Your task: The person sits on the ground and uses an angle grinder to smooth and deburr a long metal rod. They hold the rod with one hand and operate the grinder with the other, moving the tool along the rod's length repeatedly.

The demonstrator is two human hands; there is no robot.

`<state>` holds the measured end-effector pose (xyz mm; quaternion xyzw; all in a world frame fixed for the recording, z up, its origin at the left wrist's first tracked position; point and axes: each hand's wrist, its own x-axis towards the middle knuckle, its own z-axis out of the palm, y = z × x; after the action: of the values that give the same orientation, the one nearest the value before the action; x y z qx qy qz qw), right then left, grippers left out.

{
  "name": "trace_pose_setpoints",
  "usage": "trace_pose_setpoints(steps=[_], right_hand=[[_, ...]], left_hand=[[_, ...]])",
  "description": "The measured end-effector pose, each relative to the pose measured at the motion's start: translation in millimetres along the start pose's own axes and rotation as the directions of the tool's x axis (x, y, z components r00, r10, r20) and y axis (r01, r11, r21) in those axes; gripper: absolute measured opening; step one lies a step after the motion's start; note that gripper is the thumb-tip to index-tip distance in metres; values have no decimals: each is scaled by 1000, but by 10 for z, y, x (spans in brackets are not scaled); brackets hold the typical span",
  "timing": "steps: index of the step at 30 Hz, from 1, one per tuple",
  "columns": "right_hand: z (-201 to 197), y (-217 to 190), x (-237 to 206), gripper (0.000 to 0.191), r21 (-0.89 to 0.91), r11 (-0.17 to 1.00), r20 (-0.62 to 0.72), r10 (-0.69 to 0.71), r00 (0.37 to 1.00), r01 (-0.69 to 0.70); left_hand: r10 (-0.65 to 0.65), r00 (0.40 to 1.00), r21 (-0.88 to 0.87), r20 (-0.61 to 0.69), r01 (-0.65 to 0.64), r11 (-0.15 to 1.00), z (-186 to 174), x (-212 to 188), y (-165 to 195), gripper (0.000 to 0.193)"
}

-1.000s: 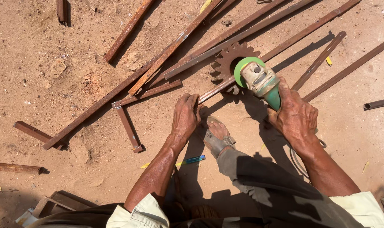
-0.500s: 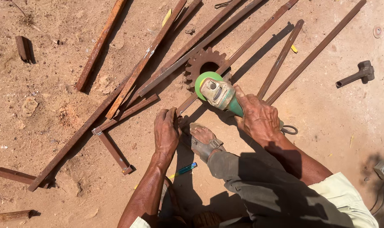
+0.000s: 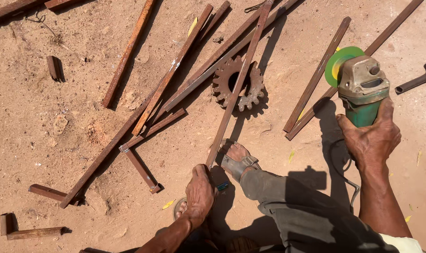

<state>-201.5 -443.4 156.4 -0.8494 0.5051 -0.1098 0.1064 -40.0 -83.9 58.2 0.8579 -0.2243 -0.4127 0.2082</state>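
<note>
Right hand (image 3: pixel 370 140) is clenched around the green body of an angle grinder (image 3: pixel 361 89), holding it off the sandy ground (image 3: pixel 49 136) at the right of the view. Its green disc guard (image 3: pixel 337 63) points up and left, just beside two thin rusty rods (image 3: pixel 316 79) lying on the dirt. A dark cable (image 3: pixel 339 161) loops below the grinder, near the wrist.

Left hand (image 3: pixel 199 192) is closed on the near end of a long rusty metal bar (image 3: pixel 239 84). The bar runs up and right from the hand, passing across a rusty gear wheel (image 3: pixel 238 84) that lies flat on the ground. A sandalled foot (image 3: pixel 236 157) sits just right of the bar's near end, close to the left hand; whether it touches the bar cannot be told.

More rusty bars (image 3: pixel 175 70) lie crossed and scattered left of the gear. Short offcuts (image 3: pixel 32 232) sit at lower left. A small dark block (image 3: pixel 53 68) lies at upper left. A hammer-like tool (image 3: pixel 421 79) lies at the right edge, well apart from the gear.
</note>
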Motion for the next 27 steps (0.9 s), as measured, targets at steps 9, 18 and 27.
trace_pose_setpoints(steps=[9, 18, 27], right_hand=[[121, -686, -401, 91, 180, 983, 606, -143, 783, 40], [573, -890, -459, 89, 51, 993, 671, -110, 734, 102], [643, -861, -404, 92, -3, 996, 697, -61, 714, 89]], left_hand=[[-53, 987, 168, 152, 27, 985, -461, -286, -481, 29], [-18, 992, 385, 125, -32, 922, -265, -359, -577, 35], [25, 996, 497, 85, -64, 866, -189, -270, -646, 45]])
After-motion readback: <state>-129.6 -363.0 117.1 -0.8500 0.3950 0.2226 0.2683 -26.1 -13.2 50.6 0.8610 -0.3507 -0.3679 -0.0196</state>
